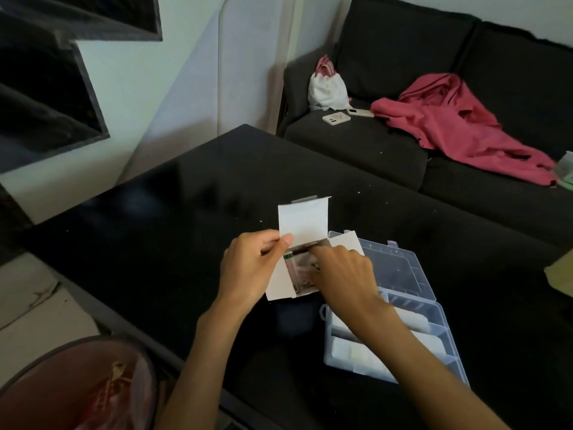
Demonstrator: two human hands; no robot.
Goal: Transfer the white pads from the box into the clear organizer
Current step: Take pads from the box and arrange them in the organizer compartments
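White box [280, 282] held open by left grip [251, 268]; right grip [339, 271] reaches inside, seemingly pinching pads, over glossy black counter [186, 218].

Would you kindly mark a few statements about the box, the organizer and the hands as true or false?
1. The left hand holds the white box by its side. True.
2. The box's lid flap is closed. False: it stands open.
3. The right hand reaches into the box. True.
4. The clear organizer is empty. False: white pads already lie in its near compartments.
5. The organizer sits on the sofa. False: it is on the black table.
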